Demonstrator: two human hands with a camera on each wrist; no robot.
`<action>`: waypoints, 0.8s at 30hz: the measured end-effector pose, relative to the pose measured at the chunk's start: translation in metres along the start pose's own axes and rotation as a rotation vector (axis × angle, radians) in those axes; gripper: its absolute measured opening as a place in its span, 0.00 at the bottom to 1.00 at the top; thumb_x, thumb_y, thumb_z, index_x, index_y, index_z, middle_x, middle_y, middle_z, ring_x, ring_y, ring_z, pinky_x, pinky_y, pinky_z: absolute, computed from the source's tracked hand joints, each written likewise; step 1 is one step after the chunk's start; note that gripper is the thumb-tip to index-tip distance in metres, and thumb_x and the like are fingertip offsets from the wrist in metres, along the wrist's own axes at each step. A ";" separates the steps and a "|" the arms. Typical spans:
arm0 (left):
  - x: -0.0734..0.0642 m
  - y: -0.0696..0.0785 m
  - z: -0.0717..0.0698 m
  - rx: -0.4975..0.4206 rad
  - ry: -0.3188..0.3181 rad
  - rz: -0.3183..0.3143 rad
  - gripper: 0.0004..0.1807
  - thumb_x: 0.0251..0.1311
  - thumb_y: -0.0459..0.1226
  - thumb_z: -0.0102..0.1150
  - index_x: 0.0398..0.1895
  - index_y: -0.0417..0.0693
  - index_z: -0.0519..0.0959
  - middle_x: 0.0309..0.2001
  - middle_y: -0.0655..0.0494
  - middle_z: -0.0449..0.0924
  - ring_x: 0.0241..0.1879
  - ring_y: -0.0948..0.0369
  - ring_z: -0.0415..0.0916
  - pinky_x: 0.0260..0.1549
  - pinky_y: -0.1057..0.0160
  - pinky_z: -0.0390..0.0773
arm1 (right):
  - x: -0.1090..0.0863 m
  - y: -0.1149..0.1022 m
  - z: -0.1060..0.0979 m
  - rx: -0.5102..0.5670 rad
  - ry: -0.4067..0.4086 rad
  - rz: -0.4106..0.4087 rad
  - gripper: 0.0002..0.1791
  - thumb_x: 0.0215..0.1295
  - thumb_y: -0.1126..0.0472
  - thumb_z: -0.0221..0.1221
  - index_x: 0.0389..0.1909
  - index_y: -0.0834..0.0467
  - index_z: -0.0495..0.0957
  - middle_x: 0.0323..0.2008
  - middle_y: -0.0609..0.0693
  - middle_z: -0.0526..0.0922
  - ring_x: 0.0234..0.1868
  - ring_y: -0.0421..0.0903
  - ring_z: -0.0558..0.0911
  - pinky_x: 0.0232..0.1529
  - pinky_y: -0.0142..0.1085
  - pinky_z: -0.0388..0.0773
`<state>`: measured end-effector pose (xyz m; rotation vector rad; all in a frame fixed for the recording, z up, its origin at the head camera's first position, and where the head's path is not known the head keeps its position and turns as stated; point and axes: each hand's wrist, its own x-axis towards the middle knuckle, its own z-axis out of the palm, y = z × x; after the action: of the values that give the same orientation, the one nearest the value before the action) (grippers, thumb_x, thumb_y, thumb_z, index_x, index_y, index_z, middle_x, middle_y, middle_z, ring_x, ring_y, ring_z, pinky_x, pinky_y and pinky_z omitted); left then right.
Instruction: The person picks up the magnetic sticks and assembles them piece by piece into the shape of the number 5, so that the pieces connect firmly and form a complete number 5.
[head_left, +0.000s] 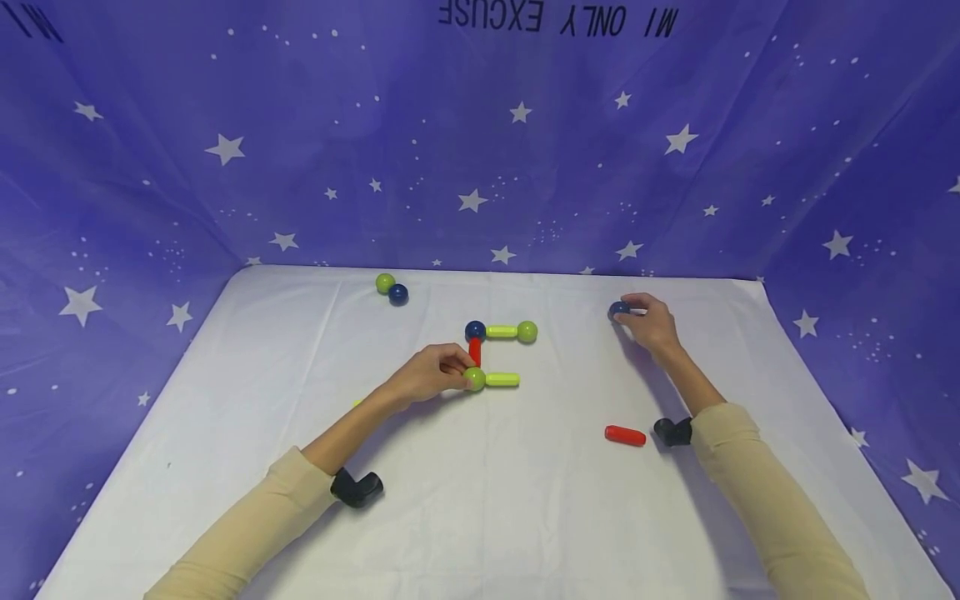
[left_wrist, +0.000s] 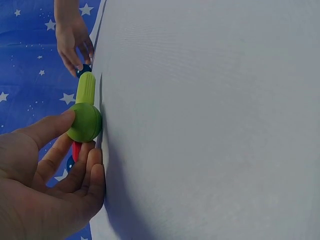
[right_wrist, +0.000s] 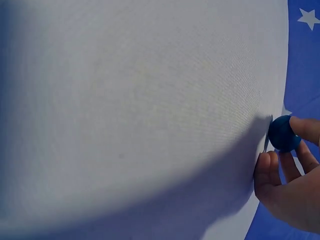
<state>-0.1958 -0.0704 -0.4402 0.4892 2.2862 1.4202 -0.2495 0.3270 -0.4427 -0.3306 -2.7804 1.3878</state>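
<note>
With thumb and fingers my left hand (head_left: 431, 372) pinches a green ball (head_left: 475, 379) at the near corner of a joined ball-and-stick shape. From that ball a yellow-green stick (head_left: 502, 380) points right, its far end bare. A red stick (head_left: 475, 352) runs from it up to a dark blue ball (head_left: 476, 331). Another yellow-green stick (head_left: 501, 332) links the blue ball to a second green ball (head_left: 527, 332). Off to the right, my right hand (head_left: 651, 323) pinches a separate dark blue ball (right_wrist: 284, 134) between thumb and fingers.
A loose red stick (head_left: 626, 436) lies on the white cloth (head_left: 555, 500) near the right forearm. Toward the back left, a green ball (head_left: 386, 283) touches a blue ball (head_left: 398, 294). A yellow-green piece (head_left: 357, 404) shows partly behind the left forearm. Purple star-patterned cloth (head_left: 420, 133) surrounds the table.
</note>
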 end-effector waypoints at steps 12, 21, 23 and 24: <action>-0.002 0.001 0.000 -0.005 0.002 0.004 0.11 0.58 0.31 0.69 0.44 0.41 0.82 0.39 0.51 0.81 0.40 0.56 0.76 0.42 0.60 0.73 | -0.025 -0.024 0.009 0.064 -0.101 -0.061 0.26 0.68 0.59 0.63 0.64 0.65 0.72 0.59 0.64 0.77 0.58 0.59 0.77 0.52 0.45 0.73; 0.000 0.001 0.000 0.015 0.008 -0.005 0.11 0.58 0.31 0.69 0.44 0.43 0.82 0.38 0.54 0.81 0.40 0.57 0.76 0.44 0.60 0.73 | -0.054 -0.046 0.034 0.083 -0.220 -0.100 0.23 0.64 0.58 0.67 0.57 0.63 0.78 0.49 0.60 0.82 0.49 0.55 0.80 0.47 0.40 0.72; 0.001 0.001 0.000 0.018 0.009 -0.009 0.11 0.58 0.31 0.69 0.43 0.43 0.82 0.38 0.54 0.81 0.40 0.58 0.76 0.43 0.60 0.73 | -0.060 -0.049 0.039 0.077 -0.249 -0.108 0.22 0.64 0.58 0.67 0.56 0.62 0.78 0.49 0.59 0.83 0.48 0.54 0.80 0.47 0.41 0.73; 0.001 0.000 0.000 0.019 0.009 -0.006 0.11 0.58 0.31 0.69 0.43 0.43 0.82 0.38 0.54 0.81 0.40 0.58 0.76 0.43 0.60 0.73 | -0.064 -0.050 0.042 0.076 -0.263 -0.111 0.22 0.63 0.58 0.67 0.56 0.62 0.79 0.49 0.58 0.83 0.48 0.53 0.80 0.48 0.41 0.73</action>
<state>-0.1962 -0.0697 -0.4400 0.4829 2.3078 1.4023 -0.2010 0.2524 -0.4240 0.0106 -2.8814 1.6108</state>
